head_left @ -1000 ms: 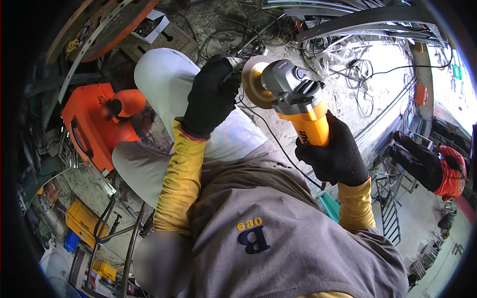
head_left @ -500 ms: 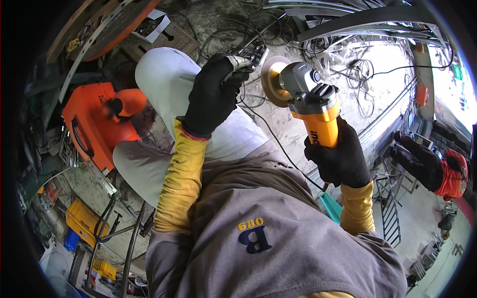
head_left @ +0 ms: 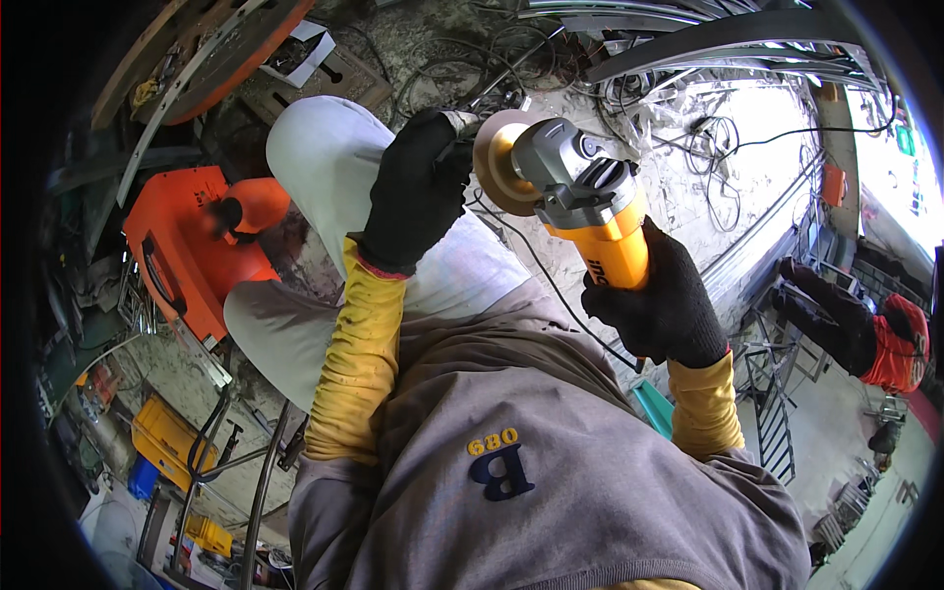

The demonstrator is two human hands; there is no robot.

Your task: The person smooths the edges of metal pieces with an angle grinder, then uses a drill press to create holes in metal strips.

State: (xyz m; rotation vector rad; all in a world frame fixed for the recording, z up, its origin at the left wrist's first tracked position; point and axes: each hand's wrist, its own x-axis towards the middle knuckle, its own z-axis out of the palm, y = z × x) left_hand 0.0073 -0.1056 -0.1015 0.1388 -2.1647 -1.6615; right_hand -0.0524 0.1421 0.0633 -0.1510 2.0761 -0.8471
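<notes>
In my right hand point(head_left: 661, 300), in a black glove, is a yellow and grey angle grinder point(head_left: 600, 211), gripped by its body. Its round tan disc point(head_left: 503, 162) faces left. My left hand point(head_left: 418, 192), also black-gloved, is closed around a small metal piece point(head_left: 460, 122) whose end sticks out past the fingers. The disc sits right beside that piece and hides part of it; whether they touch I cannot tell. A dark power cord point(head_left: 546, 275) hangs below the grinder and curves toward my right wrist.
An orange machine housing point(head_left: 182, 241) stands at left, near my legs. Metal bars point(head_left: 728, 44) are piled at the far right, and loose cables point(head_left: 713, 162) lie on the floor. A person in red point(head_left: 897, 344) is at the right. Yellow tool cases point(head_left: 172, 438) sit lower left.
My right hand has brought the grinder to the left, so its disc now overlaps the metal piece in my left hand. The left hand has barely moved.
</notes>
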